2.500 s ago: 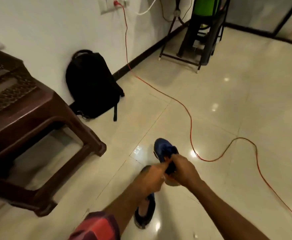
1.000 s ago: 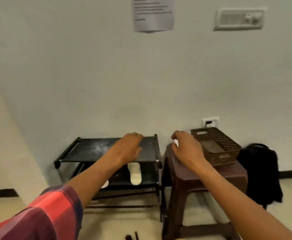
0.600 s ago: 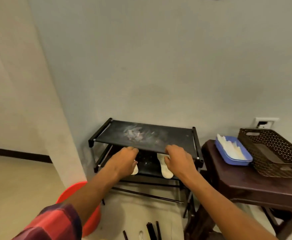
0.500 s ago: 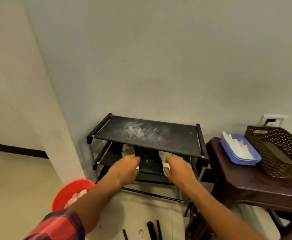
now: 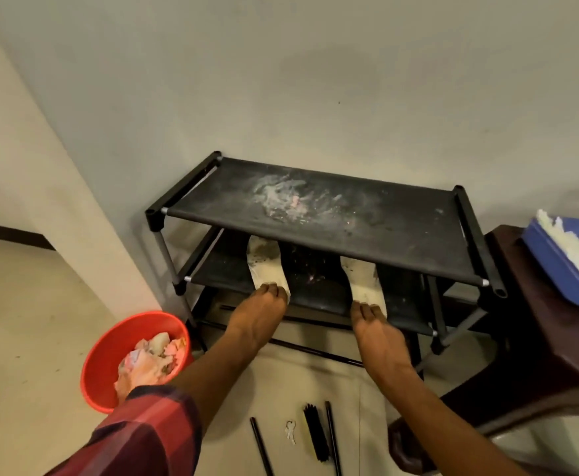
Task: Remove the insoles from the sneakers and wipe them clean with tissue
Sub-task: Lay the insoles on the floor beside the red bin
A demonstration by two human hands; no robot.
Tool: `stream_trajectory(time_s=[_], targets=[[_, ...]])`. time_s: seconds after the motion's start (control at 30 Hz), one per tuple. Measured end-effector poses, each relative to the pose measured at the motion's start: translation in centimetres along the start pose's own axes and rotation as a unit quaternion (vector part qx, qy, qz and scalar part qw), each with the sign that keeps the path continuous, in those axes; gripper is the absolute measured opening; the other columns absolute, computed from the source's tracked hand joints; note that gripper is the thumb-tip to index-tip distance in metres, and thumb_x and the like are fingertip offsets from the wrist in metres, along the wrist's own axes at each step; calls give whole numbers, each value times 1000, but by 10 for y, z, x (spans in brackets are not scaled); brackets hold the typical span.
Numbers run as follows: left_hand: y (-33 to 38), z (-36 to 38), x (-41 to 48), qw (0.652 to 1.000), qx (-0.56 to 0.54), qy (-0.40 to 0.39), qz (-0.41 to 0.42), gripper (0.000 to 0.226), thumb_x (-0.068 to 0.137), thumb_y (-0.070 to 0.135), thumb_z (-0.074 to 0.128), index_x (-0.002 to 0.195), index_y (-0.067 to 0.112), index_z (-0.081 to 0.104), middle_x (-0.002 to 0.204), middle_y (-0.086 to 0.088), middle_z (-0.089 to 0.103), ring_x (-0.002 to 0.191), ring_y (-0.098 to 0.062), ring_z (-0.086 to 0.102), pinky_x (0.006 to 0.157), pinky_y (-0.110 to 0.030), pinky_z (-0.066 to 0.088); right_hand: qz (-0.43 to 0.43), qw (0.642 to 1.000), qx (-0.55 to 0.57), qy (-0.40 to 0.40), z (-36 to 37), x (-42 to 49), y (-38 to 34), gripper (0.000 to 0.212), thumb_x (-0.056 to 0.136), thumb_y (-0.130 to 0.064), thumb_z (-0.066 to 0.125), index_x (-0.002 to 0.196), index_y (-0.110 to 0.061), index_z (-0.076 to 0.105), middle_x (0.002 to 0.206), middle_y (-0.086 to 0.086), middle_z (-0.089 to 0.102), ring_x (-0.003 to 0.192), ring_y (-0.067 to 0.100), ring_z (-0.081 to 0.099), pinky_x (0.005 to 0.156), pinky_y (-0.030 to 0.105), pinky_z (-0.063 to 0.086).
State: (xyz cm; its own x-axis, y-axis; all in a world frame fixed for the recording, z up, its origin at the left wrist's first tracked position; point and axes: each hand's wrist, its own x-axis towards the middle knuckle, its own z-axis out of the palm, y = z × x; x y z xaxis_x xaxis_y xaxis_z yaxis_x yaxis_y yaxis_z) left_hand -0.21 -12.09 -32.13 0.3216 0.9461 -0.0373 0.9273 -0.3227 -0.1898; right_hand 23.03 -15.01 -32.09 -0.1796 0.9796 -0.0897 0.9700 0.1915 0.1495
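Lower now than before, our left hand [image 5: 262, 312] and right hand [image 5: 375, 326] are curling onto dirty insoles [image 5: 264, 261] lying just ahead, already out of sneakers; grip we cannot tell; wiping is remaining.

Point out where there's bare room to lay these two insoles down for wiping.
Free: the rack's top shelf, bare but dusty between its end bars, and the stool, beside the blue tray. Crowded: the middle shelf, where the left hand and right hand touch the left insole and right insole, and the floor around the brush.
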Motion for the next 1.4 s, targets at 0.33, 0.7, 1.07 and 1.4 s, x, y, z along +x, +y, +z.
stream_trajectory(time_s=[0.33, 0.7, 1.07, 1.4], targets=[[-18, -42, -82, 999, 0, 54, -9, 50, 83, 5, 73, 132, 6, 61, 123, -14, 69, 108, -26, 70, 78, -35, 61, -39, 997, 8, 62, -45, -50, -38, 76, 87, -1, 66, 153, -4, 28, 149, 17, 46, 139, 27, 45, 90, 37, 58], [-58, -169, -351, 990, 90, 59, -91, 67, 42, 7, 95, 107, 6, 79, 102, -12, 79, 84, -25, 78, 54, -30, 60, -146, 964, 88, 203, -181, -203, -139, 75, 45, 6, 93, 116, 1, 70, 105, 17, 74, 94, 28, 74, 49, 39, 61], [-131, -193, -497, 963, 111, 97, -227, 62, 46, -6, 91, 106, 1, 77, 100, -16, 78, 83, -28, 78, 50, -33, 60, -306, 925, 61, 217, -251, -254, -274, 70, 84, -8, 73, 147, -6, 40, 144, 17, 52, 128, 29, 57, 83, 46, 60], [-180, -50, -520, 955, 30, 60, -289, 56, 43, -7, 90, 96, 0, 77, 87, -16, 76, 67, -30, 74, 37, -34, 55, -443, 885, 30, 139, -186, -177, -407, 43, 87, 0, 58, 128, -11, 51, 102, 9, 68, 82, 27, 68, 55, 40, 56]])
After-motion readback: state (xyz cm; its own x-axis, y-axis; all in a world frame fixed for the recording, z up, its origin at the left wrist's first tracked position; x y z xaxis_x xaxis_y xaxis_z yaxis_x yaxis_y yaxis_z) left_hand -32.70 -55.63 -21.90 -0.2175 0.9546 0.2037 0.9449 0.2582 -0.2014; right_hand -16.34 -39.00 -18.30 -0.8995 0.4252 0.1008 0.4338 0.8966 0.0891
